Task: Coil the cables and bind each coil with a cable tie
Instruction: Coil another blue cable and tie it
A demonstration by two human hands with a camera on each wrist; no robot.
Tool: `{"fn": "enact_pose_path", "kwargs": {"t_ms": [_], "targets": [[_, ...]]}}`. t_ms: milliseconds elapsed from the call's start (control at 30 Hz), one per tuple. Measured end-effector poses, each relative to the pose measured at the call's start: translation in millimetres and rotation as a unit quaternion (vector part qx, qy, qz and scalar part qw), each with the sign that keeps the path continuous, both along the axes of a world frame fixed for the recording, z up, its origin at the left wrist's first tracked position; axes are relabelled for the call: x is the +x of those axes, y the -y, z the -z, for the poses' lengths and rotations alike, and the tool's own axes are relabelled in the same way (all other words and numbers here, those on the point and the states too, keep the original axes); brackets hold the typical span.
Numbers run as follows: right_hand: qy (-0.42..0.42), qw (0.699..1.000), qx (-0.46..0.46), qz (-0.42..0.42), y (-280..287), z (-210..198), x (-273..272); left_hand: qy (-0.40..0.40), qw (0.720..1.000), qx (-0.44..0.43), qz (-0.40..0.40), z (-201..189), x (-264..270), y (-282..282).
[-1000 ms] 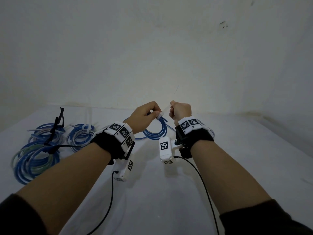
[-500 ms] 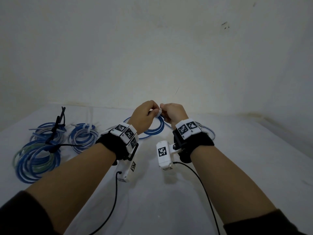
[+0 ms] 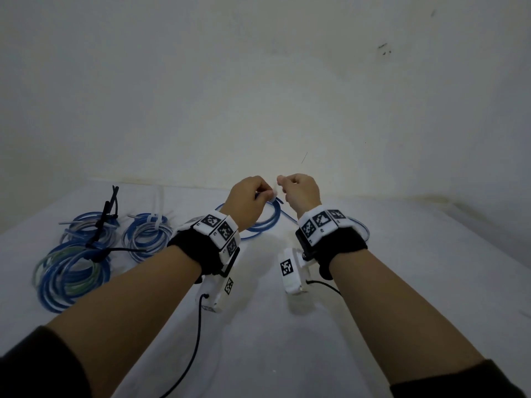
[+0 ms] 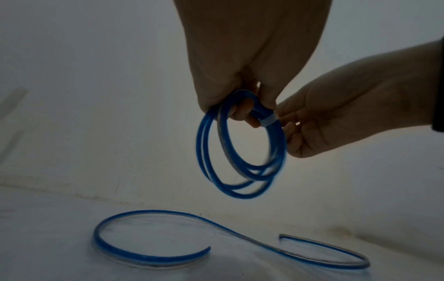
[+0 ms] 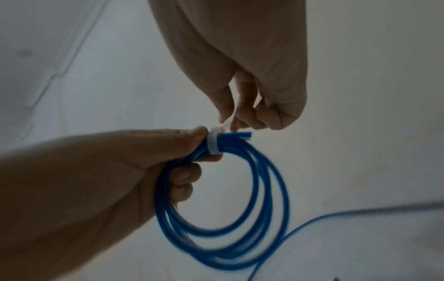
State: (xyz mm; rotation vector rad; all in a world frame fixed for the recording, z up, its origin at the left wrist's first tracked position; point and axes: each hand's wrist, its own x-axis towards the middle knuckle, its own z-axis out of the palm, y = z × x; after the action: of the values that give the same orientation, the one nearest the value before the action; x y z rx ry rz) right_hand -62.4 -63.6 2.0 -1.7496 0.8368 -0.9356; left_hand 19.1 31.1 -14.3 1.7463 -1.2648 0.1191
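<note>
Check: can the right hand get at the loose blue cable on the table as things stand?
Probably not yet. The right hand is pinching the white cable tie tail on the blue coil that the left hand grips. The loose blue cable lies unobstructed below; letting go would free the way.

Dim light; stained wall [image 3: 258, 81]; white table [image 3: 287, 340]

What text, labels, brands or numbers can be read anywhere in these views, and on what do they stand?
None can be read.
The wrist bands and camera units carry only black-and-white square marker patterns; tiny marks beside them are too small to read.
The blue cable coil, white cable tie and bound coils on the table show no print.
</note>
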Motion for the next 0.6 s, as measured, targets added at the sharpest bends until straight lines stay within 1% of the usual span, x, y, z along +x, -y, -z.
{"fn": "enact_pose_path", "kwargs": {"t_ms": [67,133,167,233,333,400,433,500,567,600], "targets": [[-0.020,0.999,-0.042,-0.006,-8.8,-2.1,-0.9,-0.056,0.996,-0.049,-0.047,-1.1,3.1,-1.0],[-0.023,0.998,-0.025,-0.044,-18.8,-4.4,0.9,-0.096,0.990,-0.070,-0.071,-5.0,2.9,-0.7],[-0.015,0.998,0.003,-0.064,-23.0,-5.1,2.2,-0.116,0.989,-0.070,-0.065,-7.0,2.3,-0.6],[0.009,0.995,0.048,-0.087,-27.2,-5.3,5.1,-0.171,0.982,-0.073,-0.022,-10.4,-0.1,-3.4],[0.037,0.992,0.075,-0.093,-27.1,-6.8,6.6,-0.245,0.966,-0.085,0.018,-10.8,3.6,-12.5],[0.043,0.989,0.095,-0.103,-28.3,-7.5,7.8,-0.276,0.957,-0.080,0.037,-9.3,11.7,-19.3],[0.049,0.987,0.107,-0.110,-30.5,-7.9,8.8,-0.279,0.957,-0.071,0.044,-9.3,15.5,-23.6],[0.060,0.984,0.121,-0.119,-34.3,-8.3,11.8,-0.251,0.965,-0.052,0.048,-8.9,23.3,-31.1],[0.067,0.979,0.134,-0.139,-38.8,-9.0,16.2,-0.185,0.981,-0.047,0.019,-9.5,31.1,-40.2],[0.071,0.974,0.147,-0.154,-42.4,-10.1,18.4,-0.138,0.989,-0.046,-0.014,-10.0,35.6,-45.2]]}}
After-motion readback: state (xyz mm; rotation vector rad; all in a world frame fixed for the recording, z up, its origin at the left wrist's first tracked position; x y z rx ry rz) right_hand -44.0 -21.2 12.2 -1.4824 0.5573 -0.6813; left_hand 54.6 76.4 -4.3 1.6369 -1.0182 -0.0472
